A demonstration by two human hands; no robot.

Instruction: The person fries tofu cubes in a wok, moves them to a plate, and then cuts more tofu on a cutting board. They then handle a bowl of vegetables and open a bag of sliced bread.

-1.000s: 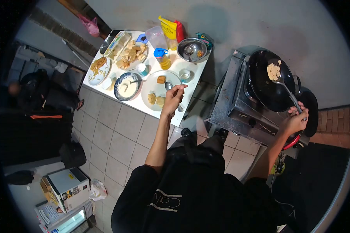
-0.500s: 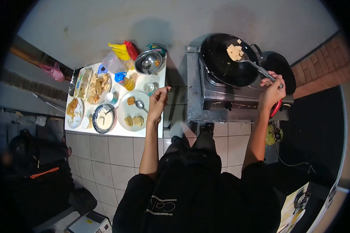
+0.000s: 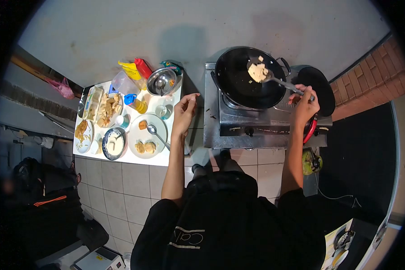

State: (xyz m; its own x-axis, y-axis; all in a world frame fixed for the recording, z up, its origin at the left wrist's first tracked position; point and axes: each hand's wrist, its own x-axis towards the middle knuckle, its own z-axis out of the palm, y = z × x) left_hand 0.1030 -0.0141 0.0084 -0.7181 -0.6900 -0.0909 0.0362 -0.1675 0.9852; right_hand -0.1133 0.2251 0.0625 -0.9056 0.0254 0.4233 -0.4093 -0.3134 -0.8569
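My right hand (image 3: 305, 105) is wrapped round the handle of a metal spatula (image 3: 285, 83). The spatula's head reaches into a black wok (image 3: 231, 87) on the stove, at a cluster of pale, flat food pieces (image 3: 258, 72). A few small bits lie apart from the cluster on the wok's dark surface. Between the side table and the stove, my left hand (image 3: 183, 114) hovers in the air. Its index finger is stretched out, and nothing shows in it. A white plate (image 3: 144, 139) with brown and pale food pieces and a spoon (image 3: 156, 135) lies nearest to it.
A metal bowl (image 3: 161, 82), an oil bottle with a blue cap (image 3: 135, 102), a glass (image 3: 162, 111) and a bowl of white batter (image 3: 114, 143) crowd the white table. A second dark pan (image 3: 317, 90) is on the stove (image 3: 231, 140) at right, against a brick wall.
The whole view has shifted, with wok and table now lower and further left. My left fingers have loosened from a pinched pose. The spatula remains at the food pieces.
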